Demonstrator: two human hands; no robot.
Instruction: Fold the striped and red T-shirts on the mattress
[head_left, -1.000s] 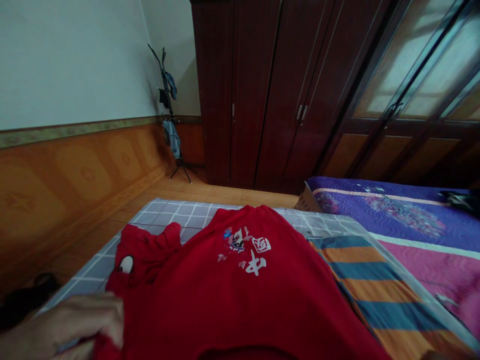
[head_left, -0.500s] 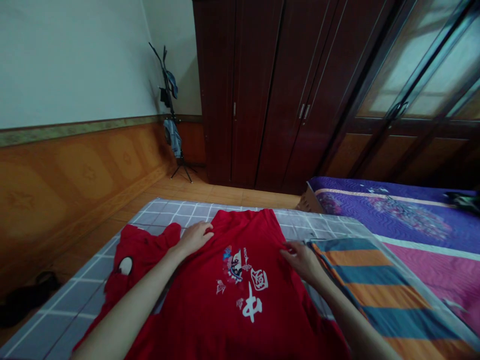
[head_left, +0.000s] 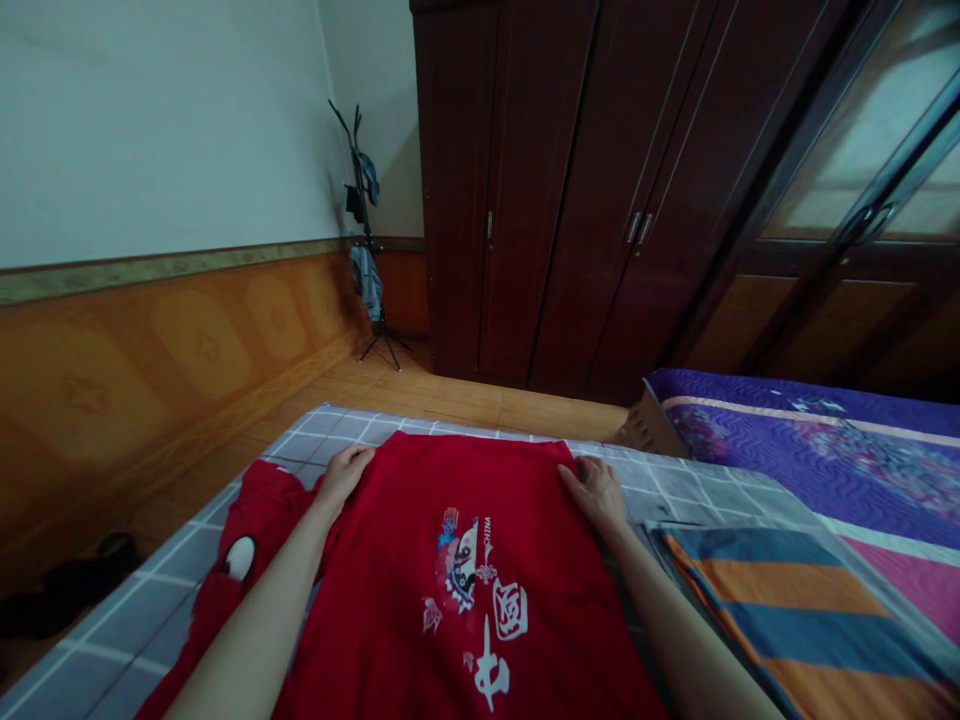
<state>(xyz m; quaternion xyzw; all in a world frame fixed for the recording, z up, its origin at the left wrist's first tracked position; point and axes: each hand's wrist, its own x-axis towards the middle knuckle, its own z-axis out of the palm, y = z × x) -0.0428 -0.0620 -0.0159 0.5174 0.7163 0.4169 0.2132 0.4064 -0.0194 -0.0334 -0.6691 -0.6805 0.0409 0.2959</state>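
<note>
A red T-shirt (head_left: 420,490) with a printed mask figure, white characters and the word CHINA lies spread out in front of me, its far edge pulled straight. My left hand (head_left: 347,478) is closed at the shirt's far left side, fingers curled on the cloth. On the far right side, my right hand (head_left: 598,492) grips the shirt's edge between thumb and fingers. Another red garment (head_left: 259,510) with a white oval patch lies crumpled beside my left forearm. To the right of my right forearm is a folded blue and orange striped cloth (head_left: 795,590).
Everything lies on a grey checked bedspread (head_left: 667,485). A second bed with a purple and pink cover (head_left: 750,410) stands at the right. Behind are a dark wooden wardrobe (head_left: 517,200) and a coat stand (head_left: 367,230). A dark object (head_left: 82,585) sits at the lower left.
My hands have moved from lying on the shirt to its far side edges. The shirt's far edge is now wider and straighter. The view has shifted slightly left.
</note>
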